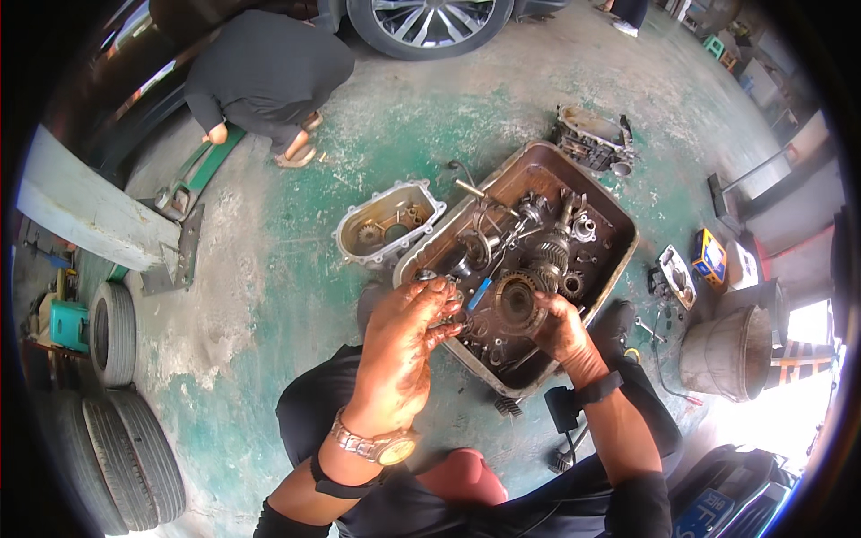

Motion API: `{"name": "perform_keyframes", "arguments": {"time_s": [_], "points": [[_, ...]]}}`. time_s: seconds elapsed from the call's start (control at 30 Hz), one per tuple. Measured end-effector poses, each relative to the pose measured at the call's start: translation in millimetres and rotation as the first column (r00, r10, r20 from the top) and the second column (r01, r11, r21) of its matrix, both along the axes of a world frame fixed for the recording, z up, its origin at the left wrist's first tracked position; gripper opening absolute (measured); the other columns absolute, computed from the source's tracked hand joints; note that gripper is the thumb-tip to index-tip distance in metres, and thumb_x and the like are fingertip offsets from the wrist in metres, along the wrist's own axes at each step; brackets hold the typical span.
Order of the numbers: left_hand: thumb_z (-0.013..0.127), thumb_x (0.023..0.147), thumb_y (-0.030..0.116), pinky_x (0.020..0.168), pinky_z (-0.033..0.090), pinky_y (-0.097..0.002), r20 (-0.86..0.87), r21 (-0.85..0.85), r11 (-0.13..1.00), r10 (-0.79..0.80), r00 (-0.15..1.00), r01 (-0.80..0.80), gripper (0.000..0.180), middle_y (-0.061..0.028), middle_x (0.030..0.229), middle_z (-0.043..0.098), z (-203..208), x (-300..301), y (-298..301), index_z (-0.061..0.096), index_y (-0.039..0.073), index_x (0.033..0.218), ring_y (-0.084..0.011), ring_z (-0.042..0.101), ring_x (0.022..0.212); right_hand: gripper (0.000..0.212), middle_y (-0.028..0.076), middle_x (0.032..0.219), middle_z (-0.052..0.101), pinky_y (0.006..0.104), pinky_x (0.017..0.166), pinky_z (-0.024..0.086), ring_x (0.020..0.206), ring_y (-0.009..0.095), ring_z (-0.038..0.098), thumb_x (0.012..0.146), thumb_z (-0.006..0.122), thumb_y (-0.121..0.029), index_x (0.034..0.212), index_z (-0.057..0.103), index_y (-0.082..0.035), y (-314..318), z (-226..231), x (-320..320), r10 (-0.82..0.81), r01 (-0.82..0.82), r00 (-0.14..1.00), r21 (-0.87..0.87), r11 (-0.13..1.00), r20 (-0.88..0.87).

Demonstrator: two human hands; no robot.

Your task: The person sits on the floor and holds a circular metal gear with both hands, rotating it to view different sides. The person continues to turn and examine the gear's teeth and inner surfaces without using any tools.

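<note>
Worn green workshop floor (233, 332): gear (518, 301) held over brown parts tray (630, 242)

Step, as I judge it: handling the loose gear; shifting it would call for a steady rim grip. Left: tyres (121, 457), then a pale metal housing (405, 240) beside the tray. Left hand (404, 323) over the near-left edge, wrist cocked, fingers half curled; whether they pinch anything, I cannot tell. Right hand (565, 334) over the near half, closed on the gear's rim, thumb uppermost, forearm angling in from near right.

The gear (517, 303) looks grey-brown, the tray (547, 166) brown.
</note>
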State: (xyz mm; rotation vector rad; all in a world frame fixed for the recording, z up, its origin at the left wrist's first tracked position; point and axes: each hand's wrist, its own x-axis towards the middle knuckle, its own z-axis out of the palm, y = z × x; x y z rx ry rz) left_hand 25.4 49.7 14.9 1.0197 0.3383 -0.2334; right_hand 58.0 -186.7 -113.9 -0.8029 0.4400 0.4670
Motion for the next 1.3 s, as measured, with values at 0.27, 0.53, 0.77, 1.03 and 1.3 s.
{"name": "perform_keyframes", "arguments": {"time_s": [0.27, 0.53, 0.77, 1.03, 1.3], "points": [[0.052, 0.098, 0.04, 0.089, 0.051, -0.0356, 0.005, -0.462, 0.822, -0.373, 0.928, 0.333, 0.039, -0.0048, 0.113, 0.063, -11, -6, -48, 0.056, 0.007, 0.119, -0.0161, 0.062, 0.101, 0.062, 0.017, 0.122, 0.059, 0.0572, 0.081, 0.055, 0.107, 0.034, 0.062, 0.089, 0.061, -0.046, 0.13, 0.047, -0.001, 3, 114, -45, 0.161, -0.175, 0.936, 0.018, 0.984, 0.314], [0.052, 0.099, 0.031, 0.087, 0.054, -0.0331, -0.044, -0.381, 0.895, -0.268, 0.962, 0.231, 0.033, -0.0066, 0.11, 0.065, -9, -15, -57, 0.059, 0.003, 0.117, -0.0158, 0.063, 0.1, 0.056, 0.007, 0.105, 0.066, 0.0303, 0.086, 0.048, 0.094, 0.014, 0.059, 0.103, 0.036, -0.046, 0.111, 0.061, 0.003, 17, 115, -45, 0.286, -0.131, 0.887, -0.395, 0.909, 0.364], [0.053, 0.099, 0.03, 0.084, 0.054, -0.0316, -0.03, -0.244, 0.948, -0.217, 0.976, 0.204, 0.035, -0.0085, 0.109, 0.065, -7, -9, -60, 0.059, 0.0, 0.116, -0.016, 0.064, 0.097, 0.063, 0.019, 0.08, 0.064, 0.0366, 0.076, 0.048, 0.078, 0.022, 0.06, 0.102, 0.035, -0.049, 0.096, 0.062, 0.008, 1, 109, -35, 0.493, 0.016, 0.79, -0.816, 0.578, 0.365], [0.056, 0.098, 0.019, 0.082, 0.055, -0.0293, -0.064, -0.085, 0.958, -0.28, 0.958, 0.274, 0.032, -0.0132, 0.108, 0.065, 8, -6, -59, 0.057, -0.006, 0.116, -0.018, 0.065, 0.096, 0.04, 0.016, 0.105, 0.062, 0.0324, 0.083, 0.046, 0.094, 0.017, 0.055, 0.093, 0.062, -0.024, 0.115, 0.056, 0.009, -15, 105, -49, 0.321, -0.099, 0.844, -0.463, 0.881, 0.43], [0.059, 0.095, 0.015, 0.079, 0.054, -0.0267, -0.089, -0.042, 0.965, -0.263, 0.961, 0.261, 0.027, -0.0098, 0.104, 0.065, 12, -9, -61, 0.056, -0.004, 0.114, -0.0151, 0.064, 0.093, 0.037, 0.017, 0.1, 0.062, 0.0328, 0.079, 0.049, 0.09, 0.019, 0.058, 0.081, 0.067, -0.004, 0.114, 0.056, 0.009, -20, 109, -55, 0.436, -0.144, 0.803, -0.576, 0.805, 0.408]]}}
